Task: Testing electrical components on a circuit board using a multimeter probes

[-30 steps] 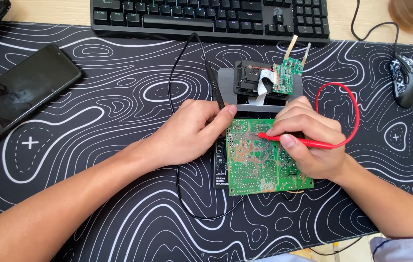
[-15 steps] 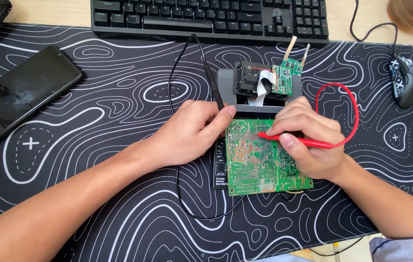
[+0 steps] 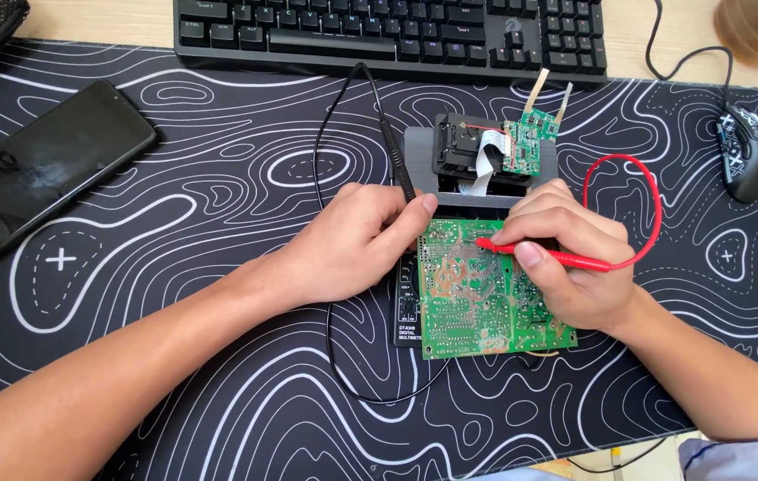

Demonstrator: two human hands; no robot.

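On the black desk mat (image 3: 174,374) with white wavy lines, near its middle, I see a green circuit board (image 3: 477,298) lying flat, solder side up, on top of a dark meter body (image 3: 408,303) of which only the left edge shows. My left hand (image 3: 356,240) rests at the left upper corner of the board; its fingers are curled together and pinch a black probe (image 3: 398,165) between thumb and forefinger, with the tip hidden under the fingers, so I cannot tell where exactly it touches. My right hand (image 3: 570,263) lies over the right part of the board, and its thumb and bent fingers pinch a red probe (image 3: 530,252) like a pen; the red tip points left and meets the board near the upper edge. A red wire (image 3: 651,191) loops up behind this hand, and a black wire (image 3: 330,160) runs from the black probe in a curve toward the keyboard (image 3: 388,36). Just behind the board stands a grey holder (image 3: 419,147) with a black part and a small green board (image 3: 523,147). A dark phone (image 3: 40,178) lies far left, and a mouse (image 3: 749,151) far right.
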